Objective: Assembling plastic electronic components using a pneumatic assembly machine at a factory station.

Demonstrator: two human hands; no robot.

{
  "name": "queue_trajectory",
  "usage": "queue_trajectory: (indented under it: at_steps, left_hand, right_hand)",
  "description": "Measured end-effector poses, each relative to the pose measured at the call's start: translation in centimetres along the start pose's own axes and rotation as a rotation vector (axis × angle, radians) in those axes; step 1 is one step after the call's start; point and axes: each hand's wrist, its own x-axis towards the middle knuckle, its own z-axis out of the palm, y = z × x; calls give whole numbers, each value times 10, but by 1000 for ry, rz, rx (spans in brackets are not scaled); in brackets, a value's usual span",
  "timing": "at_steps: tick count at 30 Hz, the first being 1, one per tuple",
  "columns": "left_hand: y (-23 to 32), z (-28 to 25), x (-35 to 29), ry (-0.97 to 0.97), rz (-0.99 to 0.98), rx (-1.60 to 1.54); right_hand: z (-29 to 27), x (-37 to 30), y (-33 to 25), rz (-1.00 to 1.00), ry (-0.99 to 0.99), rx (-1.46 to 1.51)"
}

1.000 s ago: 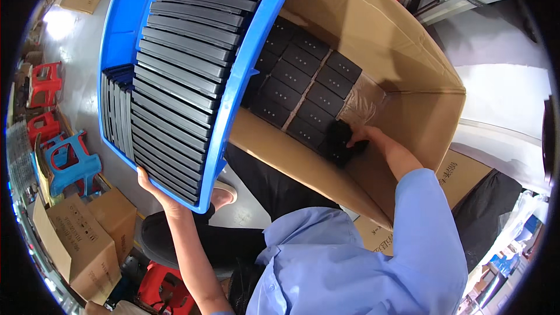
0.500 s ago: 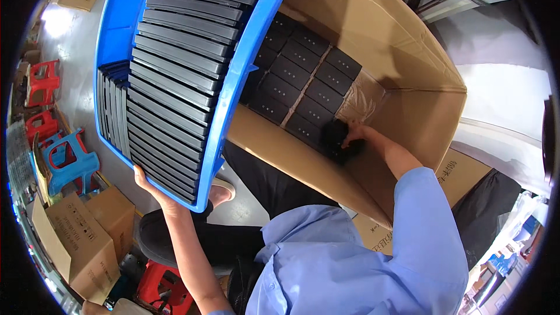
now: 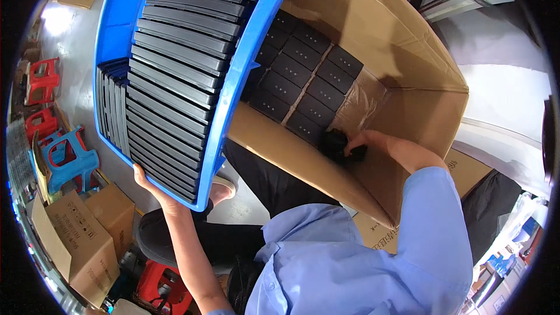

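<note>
Worker (image 3: 332, 268) holds a blue crate (image 3: 223, 114) of black panels (image 3: 175, 74) with the left hand (image 3: 157, 192), thumb pressed to its lower corner, while the right hand (image 3: 371, 139) pinches a dark object (image 3: 333, 144) inside a cardboard box (image 3: 430, 114), near black blocks (image 3: 301, 53). A blue stool (image 3: 88, 162) stands beyond.

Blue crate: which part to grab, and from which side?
I'd take the blue crate by the rim of its near short edge, coming from the wearer's side, where the left hand is. That edge faces the wearer and its thin rim suits a grip; closely packed black slabs likely leave little finger room inside.
</note>
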Motion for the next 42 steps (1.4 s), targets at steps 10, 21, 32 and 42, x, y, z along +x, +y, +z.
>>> queue_trajectory:
  at_steps: [10, 21, 32, 42]
  left_hand:
    - [-4, -33, 4, -14, -14, -141]
    - [-31, -32, -13, -134, -223, -215]
    - [-24, -7, -15, -170, -114, -173]
    - [-42, -19, -2, -202, -69, -220]
  right_hand:
    - [30, 24, 37, -63, 71, 375]
    - [36, 2, 55, 397, -101, 284]
    - [1, -22, 49, -115, 49, -68]
    - [1, -219, -282, -417, 469, -603]
